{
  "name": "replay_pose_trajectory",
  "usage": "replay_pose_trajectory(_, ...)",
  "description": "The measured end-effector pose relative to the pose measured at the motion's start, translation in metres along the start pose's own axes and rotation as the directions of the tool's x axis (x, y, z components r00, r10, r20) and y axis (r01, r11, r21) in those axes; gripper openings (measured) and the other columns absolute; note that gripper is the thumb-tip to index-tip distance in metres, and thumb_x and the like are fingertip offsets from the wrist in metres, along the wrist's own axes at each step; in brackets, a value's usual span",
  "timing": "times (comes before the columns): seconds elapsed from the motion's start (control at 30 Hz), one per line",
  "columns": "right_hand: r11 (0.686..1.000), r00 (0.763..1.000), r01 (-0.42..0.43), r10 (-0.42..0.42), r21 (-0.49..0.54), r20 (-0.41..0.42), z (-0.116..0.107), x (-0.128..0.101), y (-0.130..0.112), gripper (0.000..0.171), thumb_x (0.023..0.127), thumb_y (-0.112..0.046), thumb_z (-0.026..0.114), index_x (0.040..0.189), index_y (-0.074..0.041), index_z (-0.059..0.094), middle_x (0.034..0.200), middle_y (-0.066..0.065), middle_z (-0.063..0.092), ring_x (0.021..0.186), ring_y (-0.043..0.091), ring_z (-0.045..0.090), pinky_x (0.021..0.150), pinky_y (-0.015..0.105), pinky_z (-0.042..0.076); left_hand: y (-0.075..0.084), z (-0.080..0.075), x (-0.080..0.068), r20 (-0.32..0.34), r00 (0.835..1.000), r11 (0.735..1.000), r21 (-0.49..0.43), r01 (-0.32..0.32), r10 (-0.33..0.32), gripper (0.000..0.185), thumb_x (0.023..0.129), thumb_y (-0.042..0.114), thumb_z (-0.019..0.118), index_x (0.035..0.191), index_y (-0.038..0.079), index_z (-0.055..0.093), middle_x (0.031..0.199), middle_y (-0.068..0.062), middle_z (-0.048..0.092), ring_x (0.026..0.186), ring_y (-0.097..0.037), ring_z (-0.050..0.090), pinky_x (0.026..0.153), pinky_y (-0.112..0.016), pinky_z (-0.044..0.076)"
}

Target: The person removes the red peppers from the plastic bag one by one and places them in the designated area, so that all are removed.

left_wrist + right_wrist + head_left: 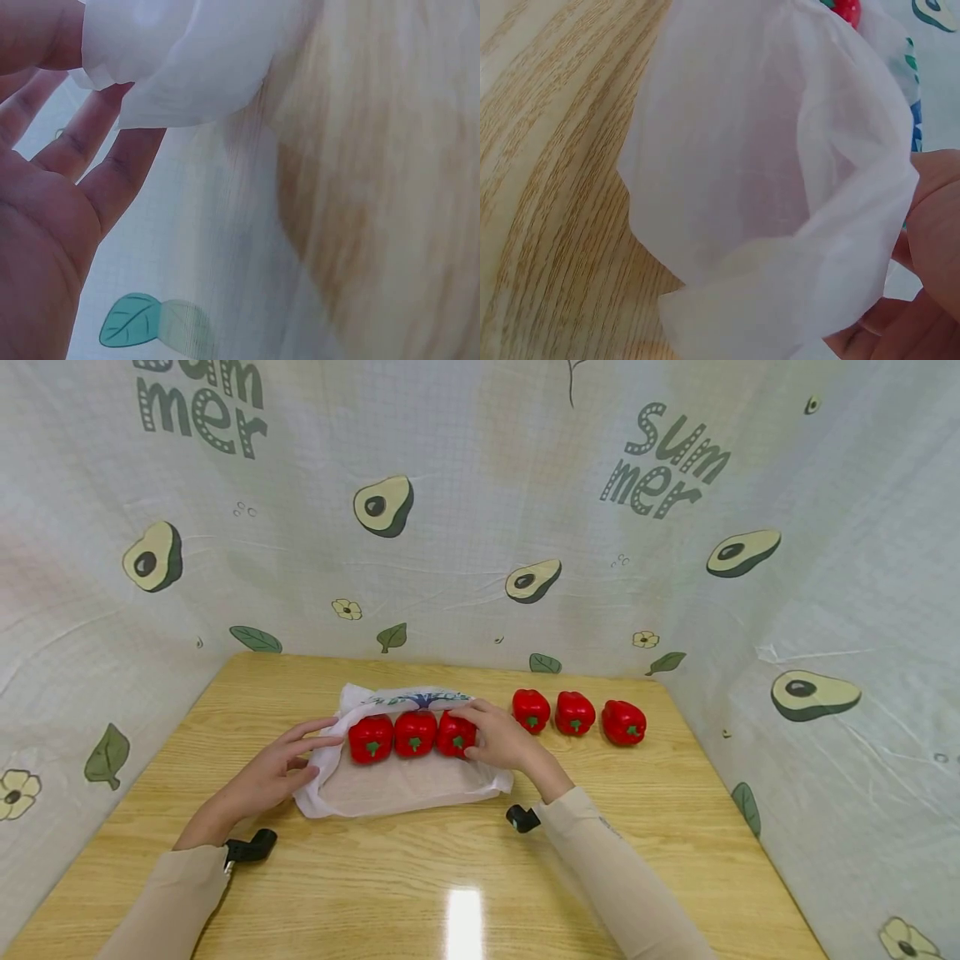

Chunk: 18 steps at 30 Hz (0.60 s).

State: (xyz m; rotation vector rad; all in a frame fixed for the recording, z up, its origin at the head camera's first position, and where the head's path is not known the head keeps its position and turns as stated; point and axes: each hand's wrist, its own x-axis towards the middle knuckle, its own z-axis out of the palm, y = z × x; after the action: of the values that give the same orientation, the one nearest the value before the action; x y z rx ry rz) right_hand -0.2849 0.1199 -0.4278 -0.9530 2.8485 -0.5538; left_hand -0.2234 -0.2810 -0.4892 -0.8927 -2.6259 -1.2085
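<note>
A white plastic bag (pixel 405 785) with a blue and green print lies with its mouth spread wide. Inside, two red bell peppers, one at left (pixel 371 739) and one in the middle (pixel 415 732), sit in a row with a third red bell pepper (pixel 454 735). My right hand (pixel 498 739) grips that third pepper, thumb at its near side and fingers over its top. At the bag's left rim, my left hand (pixel 273 772) rests with fingers extended and spread. In the left wrist view, bag film (pixel 187 67) hides the left fingertips.
Three more red bell peppers, at left (pixel 531 710), middle (pixel 575 713) and right (pixel 624 722), stand in a row on the wooden table (pixel 360 893), right of the bag. A white cloth with avocado prints (pixel 450 443) encloses the table's back and sides.
</note>
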Motion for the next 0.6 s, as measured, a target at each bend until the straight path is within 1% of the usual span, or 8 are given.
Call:
replay_pose_trajectory(0.17,1.0,1.0,-0.009,0.009,-0.012,0.025,0.0023,0.0016,0.0023,0.071,0.093,-0.012,0.083,0.157,-0.018,0.053,0.157,0.011,0.047,0.085,0.016,0.059,0.082,0.028,0.056,-0.001,0.0002,0.0002,-0.001,1.0,1.0,0.003,-0.006,0.006,0.054,0.095,-0.009,0.071,0.145,0.012,0.066,0.165,-0.013,0.041,0.131,0.001,0.043,0.083,-0.022,0.056)
replay_pose_trajectory(0.3,1.0,1.0,0.001,0.0,-0.019,0.027,0.0034,0.0024,0.0025,0.073,0.092,-0.011,0.083,0.157,-0.018,0.053,0.159,0.01,0.045,0.087,0.016,0.06,0.085,0.03,0.057,-0.0016,0.0004,0.0004,0.002,1.0,1.0,0.002,-0.009,0.009,0.055,0.095,-0.009,0.071,0.145,0.012,0.065,0.166,-0.013,0.041,0.132,-0.001,0.043,0.084,-0.022,0.055)
replay_pose_trajectory(0.5,1.0,1.0,0.008,-0.007,-0.022,0.023,0.0042,0.0026,0.003,0.072,0.091,-0.009,0.083,0.156,-0.019,0.053,0.159,0.008,0.045,0.079,0.017,0.059,0.078,0.029,0.056,-0.0012,0.0003,0.0008,0.003,1.0,1.0,0.001,-0.003,0.003,0.055,0.095,-0.009,0.071,0.145,0.012,0.066,0.166,-0.012,0.041,0.131,-0.004,0.044,0.082,-0.023,0.056)
replay_pose_trajectory(0.6,1.0,1.0,0.009,-0.008,-0.01,0.015,0.0055,0.0037,0.0049,0.071,0.091,-0.008,0.082,0.155,-0.02,0.053,0.158,0.007,0.045,0.08,0.017,0.059,0.077,0.028,0.055,-0.0011,0.0003,0.0008,0.005,1.0,1.0,0.003,0.0,0.0,0.055,0.095,-0.009,0.071,0.145,0.012,0.065,0.166,-0.012,0.041,0.133,-0.012,0.046,0.081,-0.023,0.056)
